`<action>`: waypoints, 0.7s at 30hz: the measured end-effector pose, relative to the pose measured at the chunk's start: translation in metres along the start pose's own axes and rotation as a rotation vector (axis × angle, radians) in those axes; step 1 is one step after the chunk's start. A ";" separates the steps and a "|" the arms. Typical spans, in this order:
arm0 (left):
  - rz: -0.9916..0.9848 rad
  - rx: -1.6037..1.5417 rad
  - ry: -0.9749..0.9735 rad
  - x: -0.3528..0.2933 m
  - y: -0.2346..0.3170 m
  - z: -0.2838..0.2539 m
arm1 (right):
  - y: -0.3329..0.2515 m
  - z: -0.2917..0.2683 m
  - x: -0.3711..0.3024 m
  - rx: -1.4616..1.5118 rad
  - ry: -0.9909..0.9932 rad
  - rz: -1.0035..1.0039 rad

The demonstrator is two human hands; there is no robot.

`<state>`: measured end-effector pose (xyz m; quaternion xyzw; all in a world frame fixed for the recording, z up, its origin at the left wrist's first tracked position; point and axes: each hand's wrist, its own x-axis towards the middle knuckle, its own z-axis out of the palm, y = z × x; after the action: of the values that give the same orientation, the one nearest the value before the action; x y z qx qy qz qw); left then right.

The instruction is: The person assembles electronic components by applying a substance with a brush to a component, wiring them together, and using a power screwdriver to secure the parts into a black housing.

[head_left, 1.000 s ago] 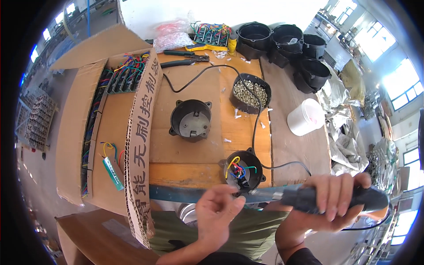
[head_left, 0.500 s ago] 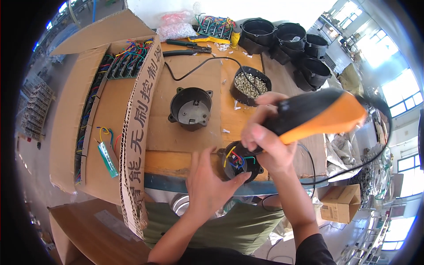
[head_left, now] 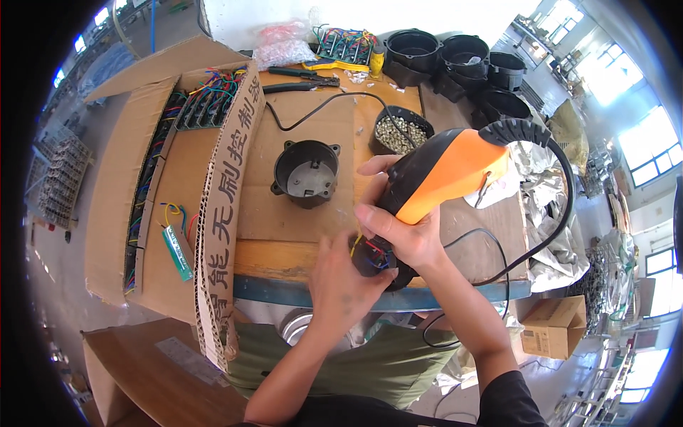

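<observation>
Right hand around power tool; left hand on housing

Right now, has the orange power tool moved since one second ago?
Yes: the power tool moved left and forward, closer to the black housing on cardboard.

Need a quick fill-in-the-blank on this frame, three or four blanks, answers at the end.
1. The right hand grips a corded tool coloured black and ____.
2. The left hand holds the near black housing, which contains coloured ____.
3. The black container of small metallic pieces stands to the ____ of the mid-table black housing.

Missing words: orange; wires; right.
</observation>
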<state>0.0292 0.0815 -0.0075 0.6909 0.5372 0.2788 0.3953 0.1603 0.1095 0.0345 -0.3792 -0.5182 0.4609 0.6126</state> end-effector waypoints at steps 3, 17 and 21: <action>-0.015 -0.108 -0.050 0.002 -0.008 0.005 | -0.002 -0.001 -0.001 -0.011 0.001 -0.022; -0.053 -0.123 0.020 0.002 -0.007 0.010 | 0.005 -0.003 -0.002 -0.026 -0.003 -0.046; -0.075 -0.100 -0.051 0.003 -0.007 0.007 | 0.005 -0.005 -0.003 -0.120 -0.002 -0.052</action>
<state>0.0326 0.0833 -0.0172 0.6566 0.5377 0.2728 0.4532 0.1641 0.1078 0.0279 -0.4010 -0.5552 0.4134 0.6001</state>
